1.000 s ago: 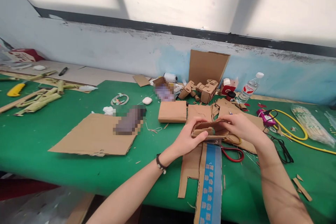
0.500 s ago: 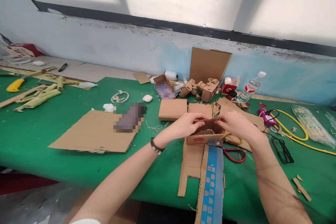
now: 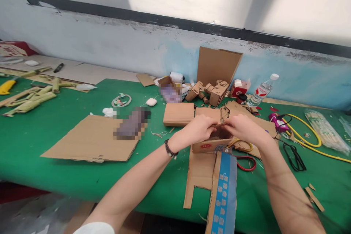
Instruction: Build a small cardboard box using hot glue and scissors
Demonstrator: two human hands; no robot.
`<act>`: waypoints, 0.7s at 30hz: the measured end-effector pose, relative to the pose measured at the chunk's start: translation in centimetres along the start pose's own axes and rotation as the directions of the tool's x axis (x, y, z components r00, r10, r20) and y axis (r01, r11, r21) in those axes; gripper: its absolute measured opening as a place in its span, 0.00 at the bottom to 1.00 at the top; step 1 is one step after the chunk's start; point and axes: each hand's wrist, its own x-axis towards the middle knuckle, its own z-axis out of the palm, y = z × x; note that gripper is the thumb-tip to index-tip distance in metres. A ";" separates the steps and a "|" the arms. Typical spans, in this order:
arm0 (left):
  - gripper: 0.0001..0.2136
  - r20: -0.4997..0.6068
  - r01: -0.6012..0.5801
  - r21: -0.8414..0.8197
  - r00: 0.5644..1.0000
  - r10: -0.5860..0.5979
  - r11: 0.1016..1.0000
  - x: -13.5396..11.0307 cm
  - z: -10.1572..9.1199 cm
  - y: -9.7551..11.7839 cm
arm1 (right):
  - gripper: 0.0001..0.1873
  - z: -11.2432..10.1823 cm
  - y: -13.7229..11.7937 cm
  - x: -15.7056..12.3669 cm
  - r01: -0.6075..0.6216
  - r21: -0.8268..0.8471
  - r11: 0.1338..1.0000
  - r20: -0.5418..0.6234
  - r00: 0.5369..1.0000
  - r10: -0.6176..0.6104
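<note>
Both hands grip the far side of a small open cardboard box (image 3: 210, 145) with red and blue print on its near wall. My left hand (image 3: 203, 128) pinches the far rim at its left part, thumb toward the inside. On the right part of that rim, my right hand (image 3: 241, 126) is closed in the same way; some fingertips are hidden behind the cardboard. Beneath and in front lie a notched cardboard piece (image 3: 201, 170) and a blue-printed cardboard strip (image 3: 225, 190) reaching past the table edge. Red-handled scissors (image 3: 246, 163) rest just right of the box.
A flat cardboard sheet (image 3: 90, 139) lies left, with a blurred dark object (image 3: 131, 122) on it. Behind the hands are a closed cardboard block (image 3: 178, 114), cardboard models (image 3: 218, 93) and a water bottle (image 3: 261, 90). Yellow cable (image 3: 315, 131) and black cable (image 3: 294, 156) lie right.
My left hand has moved slightly right along the rim, closer to my right hand. The box has shifted a little left in view, and both hands still hold it.
</note>
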 end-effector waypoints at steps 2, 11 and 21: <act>0.10 0.009 -0.002 0.010 1.000 0.002 1.000 -0.1 -0.1 0.0 | 0.19 0.1 0.2 0.2 -0.003 0.009 1.000 0.012 1.000 0.003; 0.13 0.059 -0.004 0.194 0.998 -0.007 0.981 -0.1 0.3 0.2 | 0.18 -0.3 -0.4 0.2 -0.124 -0.060 0.990 0.058 0.990 0.127; 0.10 0.086 -0.053 0.076 0.995 0.047 0.996 0.0 -0.3 -0.3 | 0.19 -1.5 -0.6 1.0 0.005 -0.066 0.998 0.094 0.996 0.002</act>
